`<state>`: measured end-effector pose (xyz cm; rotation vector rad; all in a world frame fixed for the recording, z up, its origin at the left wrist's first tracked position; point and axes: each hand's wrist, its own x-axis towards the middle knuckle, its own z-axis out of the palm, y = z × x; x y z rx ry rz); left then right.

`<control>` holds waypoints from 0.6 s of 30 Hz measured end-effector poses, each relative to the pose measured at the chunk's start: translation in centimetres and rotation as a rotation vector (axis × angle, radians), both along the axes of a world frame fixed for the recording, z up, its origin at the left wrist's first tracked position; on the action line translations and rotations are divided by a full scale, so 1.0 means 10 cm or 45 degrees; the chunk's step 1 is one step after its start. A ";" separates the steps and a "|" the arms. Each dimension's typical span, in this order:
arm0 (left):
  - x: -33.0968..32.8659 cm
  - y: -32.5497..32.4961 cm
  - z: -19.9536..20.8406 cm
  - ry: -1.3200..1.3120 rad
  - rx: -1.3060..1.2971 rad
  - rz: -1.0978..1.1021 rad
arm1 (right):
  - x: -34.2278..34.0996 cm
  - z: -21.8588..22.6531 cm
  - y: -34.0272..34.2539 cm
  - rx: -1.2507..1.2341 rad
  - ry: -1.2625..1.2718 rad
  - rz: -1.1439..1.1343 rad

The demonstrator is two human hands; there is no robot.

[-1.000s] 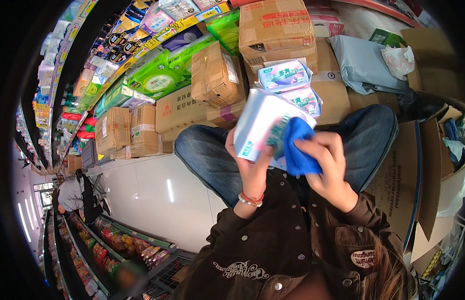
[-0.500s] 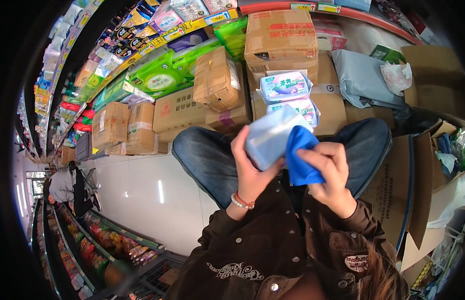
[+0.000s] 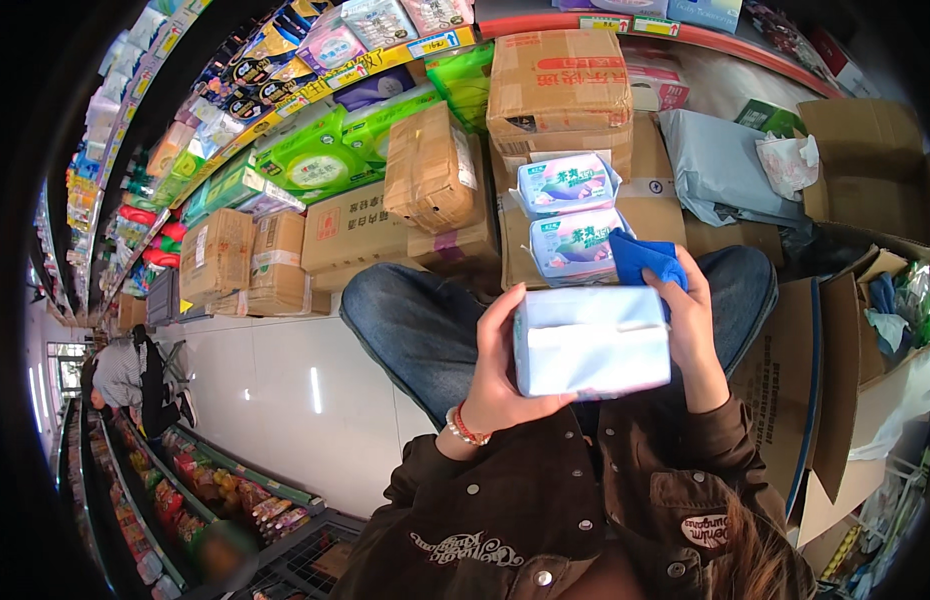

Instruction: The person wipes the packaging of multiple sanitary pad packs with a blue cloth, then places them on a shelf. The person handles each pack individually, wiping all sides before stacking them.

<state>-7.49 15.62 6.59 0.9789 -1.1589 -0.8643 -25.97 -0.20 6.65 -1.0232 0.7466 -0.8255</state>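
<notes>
In front of my lap I hold a pale blue soft-wrapped pack [image 3: 593, 343] with a white band across its face. My left hand [image 3: 497, 362] is closed round its left side, thumb along the lower edge. A folded blue cloth [image 3: 649, 262] is pinched in my right hand [image 3: 693, 325], which also rests against the pack's right side; some of its fingers are hidden behind the pack. Just beyond, two printed packs in white, teal and purple, a far pack [image 3: 565, 184] and a near pack [image 3: 575, 247], lie on a brown carton.
Stacked cardboard boxes [image 3: 560, 85] stand ahead, with a smaller carton [image 3: 432, 168] to their left. A grey plastic bag [image 3: 730, 165] lies at the right, near an opened carton [image 3: 845, 400]. Stocked shelves [image 3: 315, 75] run behind. A person [image 3: 125, 375] bends down far left.
The pale blue pack has turned from a tilt to level, facing up toward me. My right hand and the cloth have moved to the pack's far right edge.
</notes>
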 end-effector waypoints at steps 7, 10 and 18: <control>-0.05 -0.25 0.25 0.653 0.042 0.067 | 0.02 -0.17 0.15 0.700 -0.723 0.610; 0.06 -0.34 0.23 0.743 0.049 0.217 | 0.04 -0.25 0.12 0.834 -0.704 0.552; 0.21 -0.46 -0.04 0.336 0.246 0.163 | 0.22 -0.29 -0.07 0.880 -0.673 0.043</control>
